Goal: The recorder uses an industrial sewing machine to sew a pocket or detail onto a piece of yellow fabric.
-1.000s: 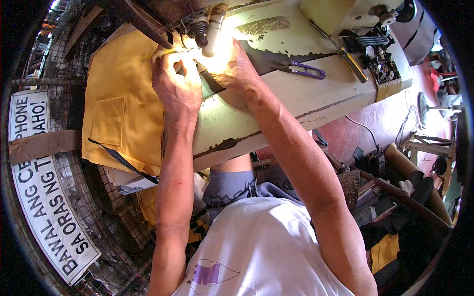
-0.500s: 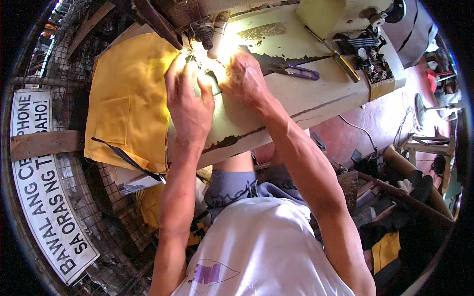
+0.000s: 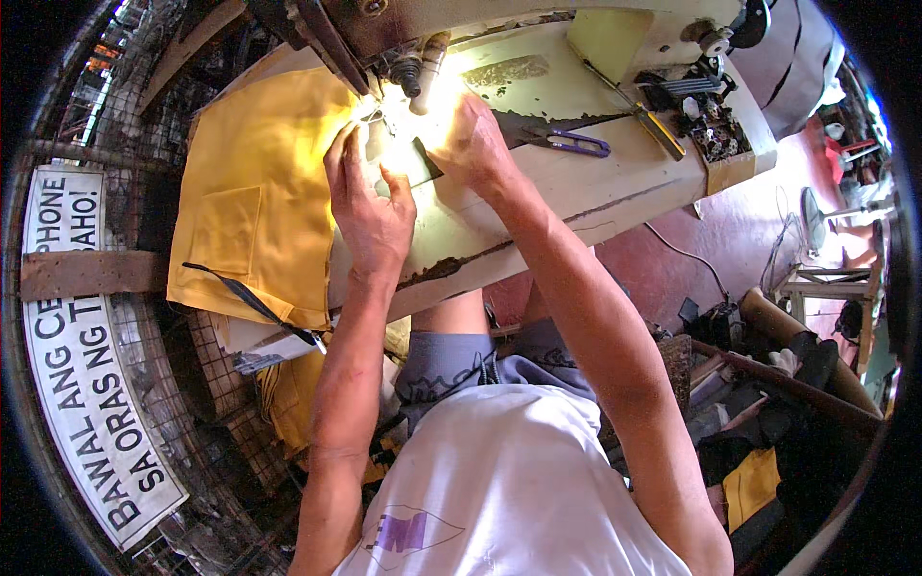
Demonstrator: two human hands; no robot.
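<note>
Under a bright lamp, my two hands are close to the needle area of a sewing machine [image 3: 394,34]. My left hand [image 3: 373,216] rests at the right edge of a yellow cloth panel [image 3: 216,144] with a stitched pocket patch; its fingers are stretched out and the thumb stands apart. My right hand [image 3: 473,144] is curled just right of the needle area. Glare washes out its fingertips, so whatever they pinch is hidden. A dark strap [image 3: 240,293] lies across the panel's near edge.
Purple-handled thread snips [image 3: 576,143] and a yellow-handled screwdriver [image 3: 661,132] lie right of my right hand. Beyond them sits a tray of small metal parts [image 3: 715,130]. Wire mesh [image 3: 144,365] with a white sign [image 3: 86,384] stands at the left.
My left thumb and fingers have spread farther apart. My right hand stays beside the needle area, nearly unmoved. The whole view has shifted slightly.
</note>
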